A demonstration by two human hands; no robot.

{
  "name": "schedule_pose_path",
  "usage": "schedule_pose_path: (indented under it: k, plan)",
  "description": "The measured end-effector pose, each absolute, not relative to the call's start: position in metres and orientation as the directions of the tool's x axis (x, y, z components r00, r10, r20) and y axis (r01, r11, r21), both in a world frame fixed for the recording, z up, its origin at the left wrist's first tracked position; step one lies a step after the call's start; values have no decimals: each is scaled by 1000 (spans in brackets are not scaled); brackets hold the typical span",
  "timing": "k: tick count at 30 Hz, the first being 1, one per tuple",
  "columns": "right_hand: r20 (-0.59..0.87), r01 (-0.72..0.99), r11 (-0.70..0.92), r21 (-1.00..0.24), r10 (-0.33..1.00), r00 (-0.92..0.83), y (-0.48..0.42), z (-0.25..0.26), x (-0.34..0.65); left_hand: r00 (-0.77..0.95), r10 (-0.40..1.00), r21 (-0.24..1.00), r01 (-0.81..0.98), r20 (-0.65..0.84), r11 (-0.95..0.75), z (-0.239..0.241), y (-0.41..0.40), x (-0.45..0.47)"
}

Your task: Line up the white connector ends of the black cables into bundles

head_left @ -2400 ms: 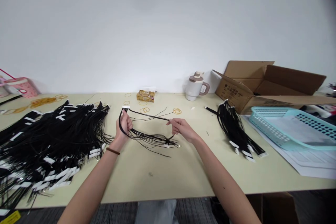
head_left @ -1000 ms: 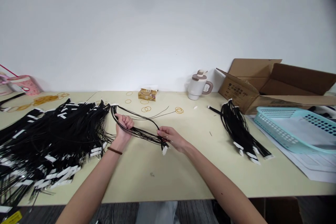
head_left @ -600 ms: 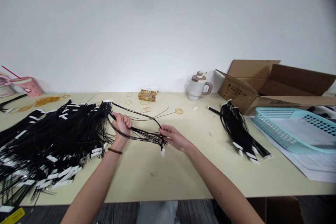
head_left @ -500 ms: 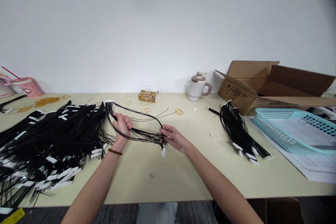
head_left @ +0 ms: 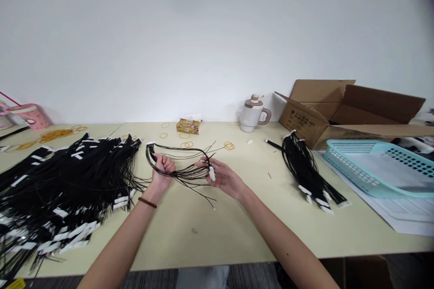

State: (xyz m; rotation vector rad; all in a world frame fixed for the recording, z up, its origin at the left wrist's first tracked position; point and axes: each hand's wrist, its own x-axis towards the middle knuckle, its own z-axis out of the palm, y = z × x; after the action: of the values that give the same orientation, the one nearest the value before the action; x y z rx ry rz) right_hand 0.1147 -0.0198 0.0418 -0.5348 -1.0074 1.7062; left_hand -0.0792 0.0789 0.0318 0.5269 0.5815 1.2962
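My left hand [head_left: 162, 169] is closed round a small bundle of thin black cables [head_left: 179, 165] that loops up and back toward the table's middle. My right hand [head_left: 222, 175] pinches the other end of the same bundle, with a white connector [head_left: 212, 173] showing at its fingers. Loose cable ends trail down onto the table below both hands. A brown band sits on my left wrist.
A large heap of black cables with white tags [head_left: 64, 185] covers the table's left. A smaller bundle [head_left: 307, 169] lies to the right, beside a blue basket [head_left: 373, 167] and an open cardboard box [head_left: 339, 108]. Rubber bands [head_left: 229, 146], a small box [head_left: 188, 125] and a white mug [head_left: 251, 113] stand behind.
My right hand has risen and turned, bringing the white connector end up toward my left hand, so the bundle now folds into a tighter loop. My left hand stays closed on it.
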Motion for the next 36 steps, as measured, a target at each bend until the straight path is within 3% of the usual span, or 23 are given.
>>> schedule_pose_path:
  k: [7, 12, 20, 29, 32, 36]
  plan:
    - [113, -482, -125, -867, 893, -436, -20, 42, 116, 203, 976, 659, -723, -84, 207, 32, 82, -83]
    - [147, -496, -32, -868, 937, -317, -15, 35, 119, 233, 968, 686, -690, -93, 232, 29, 81, -82]
    - [189, -555, 7, -832, 943, -272, -22, 46, 122, 176, 980, 746, -640, -90, 183, 24, 83, -82]
    - [27, -490, -67, -869, 983, -183, -6, 32, 128, 191, 981, 808, -576, -20, 129, 33, 80, -84]
    - [-49, -349, -98, -932, 988, -145, -4, 28, 130, 207, 978, 848, -523, 22, 91, 36, 78, -85]
    - [35, 109, 21, -994, 990, 135, 1, 20, 133, 223, 972, 899, -438, 71, 34, 39, 74, -85]
